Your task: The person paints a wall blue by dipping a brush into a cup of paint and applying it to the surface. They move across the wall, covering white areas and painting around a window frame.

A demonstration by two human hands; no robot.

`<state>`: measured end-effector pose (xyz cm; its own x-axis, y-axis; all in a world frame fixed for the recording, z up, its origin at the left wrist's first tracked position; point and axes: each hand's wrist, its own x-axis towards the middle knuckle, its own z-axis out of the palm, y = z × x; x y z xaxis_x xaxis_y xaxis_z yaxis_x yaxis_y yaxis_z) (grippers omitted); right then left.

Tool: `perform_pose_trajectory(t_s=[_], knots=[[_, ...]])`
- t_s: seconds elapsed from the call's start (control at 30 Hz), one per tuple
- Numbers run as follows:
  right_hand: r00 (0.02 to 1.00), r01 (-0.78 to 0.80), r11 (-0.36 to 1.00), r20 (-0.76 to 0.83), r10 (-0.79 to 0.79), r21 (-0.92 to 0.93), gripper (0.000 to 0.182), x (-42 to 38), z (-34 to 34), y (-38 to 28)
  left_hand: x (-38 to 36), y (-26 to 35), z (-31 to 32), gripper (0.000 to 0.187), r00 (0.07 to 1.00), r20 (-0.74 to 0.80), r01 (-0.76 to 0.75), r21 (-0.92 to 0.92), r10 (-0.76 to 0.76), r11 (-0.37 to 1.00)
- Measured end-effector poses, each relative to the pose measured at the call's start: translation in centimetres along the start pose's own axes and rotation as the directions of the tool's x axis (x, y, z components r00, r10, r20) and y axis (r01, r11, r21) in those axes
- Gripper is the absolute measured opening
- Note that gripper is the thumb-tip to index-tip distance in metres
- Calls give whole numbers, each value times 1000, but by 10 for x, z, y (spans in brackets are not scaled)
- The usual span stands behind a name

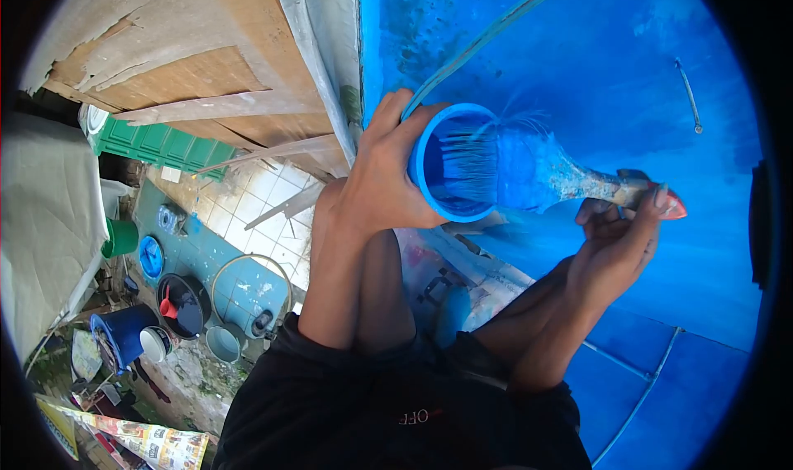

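My left hand (pixel 382 173) is wrapped round a blue paint cup (pixel 419 158), its open mouth facing me and blue paint coating the inside. A pale green cable (pixel 487 36) runs down from the top to the fingers of this hand. In my right hand (pixel 615 235) is a wide paintbrush (pixel 537 173), gripped by its paint-spattered handle near the red end. The brush head is coated in blue, and its spread bristles overlap the mouth of the cup. Some stray bristles stick up above the rim.
A blue-painted wall (pixel 652 296) fills the right side, with a nail-like piece (pixel 689 98) on it. Worn wooden boards (pixel 190 78) stand at upper left. Far below on the tiled floor (pixel 268 197) are a dark basin (pixel 183 317), a blue bucket (pixel 124 338) and other containers.
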<state>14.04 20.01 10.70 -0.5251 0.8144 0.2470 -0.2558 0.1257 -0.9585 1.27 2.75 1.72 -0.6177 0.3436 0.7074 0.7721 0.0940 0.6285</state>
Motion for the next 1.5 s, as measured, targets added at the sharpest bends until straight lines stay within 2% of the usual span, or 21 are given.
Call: perform_pose_trajectory(t_s=[0.03, 0.1, 0.13, 0.2, 0.23, 0.27, 0.37, 0.43, 0.53, 0.6, 0.67, 0.77, 0.87, 0.93, 1.07, 1.13, 1.23, 1.3, 1.37, 1.43, 1.5], knots=[[1000, 3, 1000, 5, -3, 3, 38, -2, -3, 7, -1, 0, 1, 80, 1000, -4, 16, 1, -16, 1000], [990, -136, 978, -24, 141, 160, 42, -4, -11, 22, -1, 2, 1, 80, 999, 5, 36, 9, -36, 999], [990, -135, 977, -24, 141, 164, 42, -4, -14, 31, -1, 3, 1, 79, 998, 19, 57, 13, -57, 998], [969, -230, 904, -5, 249, 360, 40, 0, -21, 51, -1, 6, 3, 78, 998, 38, 55, 16, -56, 998], [960, -264, 925, 167, 225, 274, 38, 2, -32, 56, 0, 7, 4, 77, 997, 54, 57, 17, -58, 998], [962, -258, 924, 164, 219, 282, 38, 3, -36, 61, 0, 8, 5, 77, 997, 56, 47, 18, -48, 999], [969, -239, 959, 98, 226, 154, 39, 6, -41, 61, -1, 10, 9, 76, 997, 66, 42, 4, -43, 999], [933, -183, 983, 322, 164, 31, 42, 8, -62, 63, -1, 10, 9, 75, 993, 92, 68, 21, -70, 997], [934, -177, 980, 330, 136, 95, 43, 5, -67, 53, -1, 10, 14, 73, 992, 95, 83, 2, -82, 997], [952, -147, 957, 298, 68, 249, 39, 1, -76, 60, -2, 5, 20, 72, 996, 87, 27, 13, -28, 1000], [968, -138, 901, 249, 34, 412, 37, -3, -79, 67, -2, 2, 23, 71, 994, 89, 55, 33, -58, 998], [972, -132, 865, 236, 16, 483, 39, -6, -79, 54, 2, 0, 24, 69, 998, 55, 18, 54, -21, 998], [958, -57, 899, 278, -74, 434, 41, -4, -83, 41, 3, -3, 21, 66, 1000, 0, 10, 72, -10, 997], [940, -32, 898, 318, -122, 440, 41, -2, -88, 33, 7, -3, 16, 53, 995, -94, 41, 138, -28, 990], [893, 20, 865, 379, -241, 501, 41, 1, -89, 6, 6, -8, 7, 52, 980, -197, 12, 122, 12, 992], [885, 88, 857, 356, -302, 509, 40, 8, -86, -15, 6, -8, 4, 52, 977, -213, 26, 89, -6, 996], [879, 259, 810, 218, -423, 526, 44, 34, -79, -62, 7, -6, 0, 52, 976, -219, 18, 64, -3, 998], [813, 355, 777, 239, -531, 520, 45, 64, -80, -98, 6, -6, -4, 55, 976, -203, 89, 35, -80, 995], [745, 508, 766, 244, -620, 395, 46, 95, -74, -137, 2, -15, -6, 57, 972, -221, 87, 26, -79, 996], [669, 551, 777, 396, -629, 304, 44, 123, -70, -182, 1, -21, -7, 59, 969, -233, 91, 21, -83, 996], [656, 617, 776, 459, -600, 133, 37, 133, -50, -221, 1, -24, -9, 62, 953, -285, 117, 30, -104, 993]])
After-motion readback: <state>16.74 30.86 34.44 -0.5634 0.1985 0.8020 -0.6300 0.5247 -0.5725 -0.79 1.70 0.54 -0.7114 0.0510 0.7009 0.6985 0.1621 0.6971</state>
